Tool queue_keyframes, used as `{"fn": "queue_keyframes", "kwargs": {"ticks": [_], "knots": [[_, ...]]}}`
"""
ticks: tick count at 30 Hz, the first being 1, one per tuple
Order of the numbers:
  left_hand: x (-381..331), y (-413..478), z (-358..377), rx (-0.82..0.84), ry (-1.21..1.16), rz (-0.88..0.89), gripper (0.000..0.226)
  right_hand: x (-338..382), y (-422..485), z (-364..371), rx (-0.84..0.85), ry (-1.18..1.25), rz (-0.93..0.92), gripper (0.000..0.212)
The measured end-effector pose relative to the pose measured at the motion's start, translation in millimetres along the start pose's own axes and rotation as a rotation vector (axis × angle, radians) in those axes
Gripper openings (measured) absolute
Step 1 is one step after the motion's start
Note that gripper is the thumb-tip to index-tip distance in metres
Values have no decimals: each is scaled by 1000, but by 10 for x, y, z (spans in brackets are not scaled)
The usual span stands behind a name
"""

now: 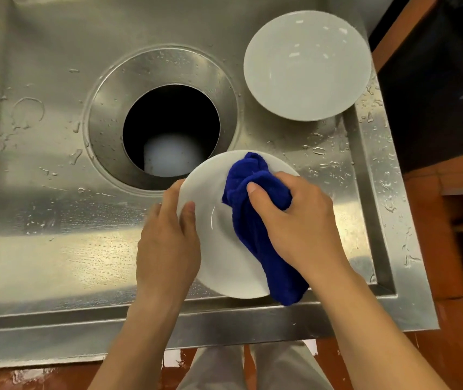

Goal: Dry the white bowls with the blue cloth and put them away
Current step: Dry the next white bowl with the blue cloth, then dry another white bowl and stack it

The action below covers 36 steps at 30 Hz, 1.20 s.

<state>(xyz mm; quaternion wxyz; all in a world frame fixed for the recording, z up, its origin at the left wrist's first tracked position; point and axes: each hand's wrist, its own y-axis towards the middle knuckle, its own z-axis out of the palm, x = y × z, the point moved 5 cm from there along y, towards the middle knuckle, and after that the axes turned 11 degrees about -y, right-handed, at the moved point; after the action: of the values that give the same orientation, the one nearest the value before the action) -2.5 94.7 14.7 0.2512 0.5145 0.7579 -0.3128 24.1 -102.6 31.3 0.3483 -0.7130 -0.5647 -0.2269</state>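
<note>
no readable text, no labels or signs

A stainless-steel worktop point(42, 249), beaded with water droplets, was pierced by a large round opening point(168, 128) with a dark interior. Reddish-brown floor tiles point(461, 347) were seen beyond its front and right edges.

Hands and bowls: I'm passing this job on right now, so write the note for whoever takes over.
Left hand: grips the near bowl by its left rim, thumb inside.
Right hand: presses the bunched blue cloth into that bowl; the cloth's tail hangs over the near rim.
Second bowl: sits upright in the far right corner of the wet sink, untouched.
Done: drying of the near bowl is under way; nothing looks put away.
Left: finish wiping this bowl, dry the second, put both away.
</note>
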Motion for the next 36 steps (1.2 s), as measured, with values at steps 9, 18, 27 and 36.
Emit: {"fn": "queue_keyframes", "kwargs": {"ticks": [9,18,27,36], "knots": [[-494,185,-313,-84,-115,74,47,268,135,-562,-121,496,14,16],[-1704,781,-289,75,-567,215,48,721,461,-1163,-350,519,-55,11],[-1644,1563,203,261,-532,-34,23,775,846,-1524,-488,423,39,15],[-1076,1916,1002,320,-643,-357,47,164,1500,-1286,-487,409,99,31]]}}
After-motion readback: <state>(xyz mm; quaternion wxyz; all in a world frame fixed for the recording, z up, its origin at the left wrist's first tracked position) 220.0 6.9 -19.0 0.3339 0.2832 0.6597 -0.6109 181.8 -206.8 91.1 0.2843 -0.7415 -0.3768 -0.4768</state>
